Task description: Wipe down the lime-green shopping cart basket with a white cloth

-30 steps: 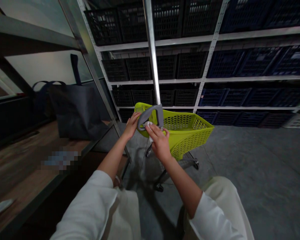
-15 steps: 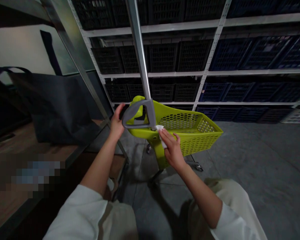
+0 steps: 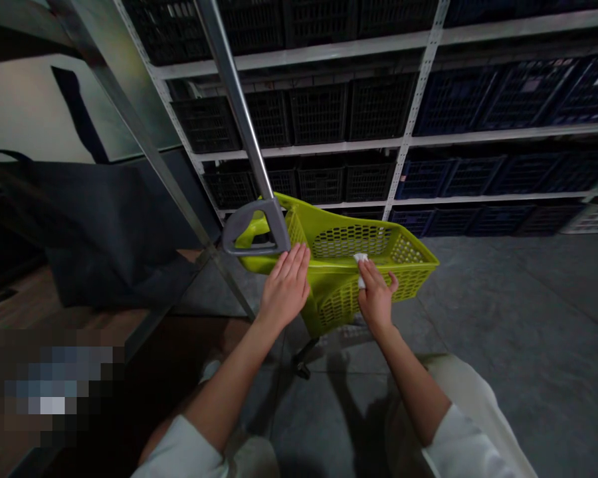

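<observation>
A lime-green plastic shopping cart with honeycomb holes stands on the floor before me. Its grey handle is at the left end, where a metal pole rises from it. My left hand lies with fingers stretched out on the near rim, just right of the handle. Farther right along the same rim, my right hand presses a white wipe over the edge. The wipe shows above and beside the fingers; the rest is hidden under them.
Metal shelves with black crates and blue crates line the far side. On the left are a wooden-topped table with a metal post and a dark bag. Grey floor extends to the right.
My right hand has slid the wipe rightward along the near rim. My left hand has moved from beside the handle onto the rim. The view has shifted slightly.
</observation>
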The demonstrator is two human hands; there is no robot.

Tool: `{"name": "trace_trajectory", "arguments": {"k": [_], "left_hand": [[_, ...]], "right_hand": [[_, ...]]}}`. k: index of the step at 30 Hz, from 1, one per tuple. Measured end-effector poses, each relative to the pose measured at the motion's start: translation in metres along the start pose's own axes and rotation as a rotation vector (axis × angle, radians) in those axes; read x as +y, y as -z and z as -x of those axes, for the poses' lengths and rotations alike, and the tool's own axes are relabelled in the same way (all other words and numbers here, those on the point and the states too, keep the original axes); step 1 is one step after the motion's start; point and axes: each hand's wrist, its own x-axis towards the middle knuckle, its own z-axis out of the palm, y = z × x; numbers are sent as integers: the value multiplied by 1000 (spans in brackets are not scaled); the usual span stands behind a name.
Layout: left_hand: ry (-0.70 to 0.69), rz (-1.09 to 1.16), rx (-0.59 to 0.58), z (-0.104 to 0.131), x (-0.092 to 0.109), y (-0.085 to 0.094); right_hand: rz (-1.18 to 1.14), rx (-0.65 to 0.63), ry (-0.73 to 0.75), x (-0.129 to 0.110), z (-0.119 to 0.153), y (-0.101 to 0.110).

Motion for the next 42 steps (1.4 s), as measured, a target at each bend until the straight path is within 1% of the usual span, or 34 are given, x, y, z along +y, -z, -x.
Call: {"name": "trace_trajectory", "arguments": {"k": [2,4,5,6,7,8,9,11,13,15,16,17,18,19,20,24,25,26,27,28,29,31,33,34,35,36,37,38,39,42], "left_hand": [[28,-6,-10,1,2,-8],[50,-7,-17,3,3,-10],[60,-6,-17,4,4,-11],[67,-2,-18,5,4,-10],[69,3,-19,5,4,-9],[67,8,-24,6,4,-8],[63,13,-30,6,3,-7],[54,16,-42,7,2,-6],[50,13,-48,8,2,-5],[49,14,-50,8,3,-5],[51,16,-50,8,5,-5],[57,19,-48,8,7,-5],[67,22,-44,8,10,-5],[79,24,-38,8,12,-6],[92,24,-32,8,14,-6],[112,18,-15,9,18,-6],[106,17,-15,9,17,-6],[101,16,-17,9,17,-6],[96,15,-21,9,16,-5],[94,14,-26,9,16,-5],[93,11,-33,10,15,-4],[100,0,-43,11,16,-3],[106,-9,-46,12,17,-2],[105,-10,-46,13,17,-2],[100,-9,-45,13,18,-2],[94,-7,-46,14,18,-2],[90,-5,-47,14,19,-2],[87,-5,-46,15,19,-2],[86,-8,-45,15,19,-2],[83,-25,-45,16,20,-3]], "right_hand": [[-48,-30,43,-32,-7,-5],[-139,-91,145,-66,-16,-10],[-186,-117,193,-80,-21,-12],[-226,-137,233,-89,-24,-13],[-254,-155,266,-92,-27,-14],[-267,-170,295,-90,-28,-14],[-267,-181,317,-82,-28,-14],[-224,-173,311,-52,-26,-10],[-124,-116,190,-14,-24,-4],[1,-46,7,18,-24,3],[56,-25,-71,27,-25,7],[96,-16,-124,31,-25,10],[116,-19,-149,29,-25,12],[112,-35,-143,22,-24,14],[85,-62,-108,10,-23,14],[-132,-216,191,-59,-12,11],[-172,-242,252,-72,-9,11],[-195,-260,293,-79,-6,10],[-202,-269,310,-81,-5,11],[-198,-273,303,-76,-5,12],[-181,-270,274,-66,-5,14],[-109,-248,155,-36,-9,20],[5,-202,-3,-3,-14,27],[65,-177,-71,8,-16,29],[114,-156,-118,15,-18,32],[144,-143,-138,16,-18,32],[148,-144,-125,11,-18,32],[125,-160,-81,2,-17,31],[78,-188,-8,-12,-14,28],[-107,-290,273,-55,-6,21]]}}
